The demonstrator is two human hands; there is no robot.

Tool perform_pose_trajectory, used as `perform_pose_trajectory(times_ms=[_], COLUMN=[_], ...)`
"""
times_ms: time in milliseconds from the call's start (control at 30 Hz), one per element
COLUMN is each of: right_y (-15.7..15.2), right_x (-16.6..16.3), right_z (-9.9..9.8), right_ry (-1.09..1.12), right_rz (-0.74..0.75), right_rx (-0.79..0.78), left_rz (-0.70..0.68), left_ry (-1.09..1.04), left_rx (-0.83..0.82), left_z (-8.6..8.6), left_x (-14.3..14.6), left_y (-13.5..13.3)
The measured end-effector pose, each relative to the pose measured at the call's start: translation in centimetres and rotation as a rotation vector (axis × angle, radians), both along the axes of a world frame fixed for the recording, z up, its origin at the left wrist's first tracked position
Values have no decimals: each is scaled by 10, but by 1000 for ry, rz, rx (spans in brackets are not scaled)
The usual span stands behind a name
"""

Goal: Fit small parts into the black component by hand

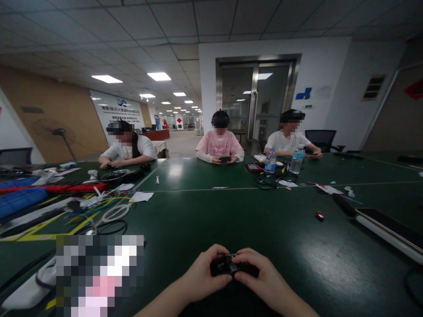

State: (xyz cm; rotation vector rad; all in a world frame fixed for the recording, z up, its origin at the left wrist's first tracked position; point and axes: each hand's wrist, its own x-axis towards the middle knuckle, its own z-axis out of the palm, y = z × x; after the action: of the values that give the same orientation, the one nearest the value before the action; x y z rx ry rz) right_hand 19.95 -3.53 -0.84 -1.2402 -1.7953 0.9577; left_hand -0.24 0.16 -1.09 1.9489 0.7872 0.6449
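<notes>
Close to me, just above the dark green table [185, 220], my left hand [202, 274] and my right hand [262, 276] are closed around a small black object [220, 267]. Thumbs press its near side, while the index fingers curl over the top from both ends. A small shiny part shows in the middle between my fingertips. My fingers cover much of the object, so I cannot make out its kind.
A white power strip [29, 286], coiled cables [115, 213] and a blue tray [23, 200] lie at left. Far right is a flat black-and-white device [390, 233]. Two water bottles [270, 162] stand farther back. Three people sit across the table.
</notes>
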Motion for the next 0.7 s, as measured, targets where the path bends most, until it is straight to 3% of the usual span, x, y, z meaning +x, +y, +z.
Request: perform_pose_trajectory(times_ms=[700], right_y=[-1], right_x=[0], right_z=[1], right_ry=[-6], right_rz=[10], right_rx=[2], left_rz=[-9], left_ry=[-10], left_rx=[-30], left_z=[-2], left_x=[0], left_y=[1])
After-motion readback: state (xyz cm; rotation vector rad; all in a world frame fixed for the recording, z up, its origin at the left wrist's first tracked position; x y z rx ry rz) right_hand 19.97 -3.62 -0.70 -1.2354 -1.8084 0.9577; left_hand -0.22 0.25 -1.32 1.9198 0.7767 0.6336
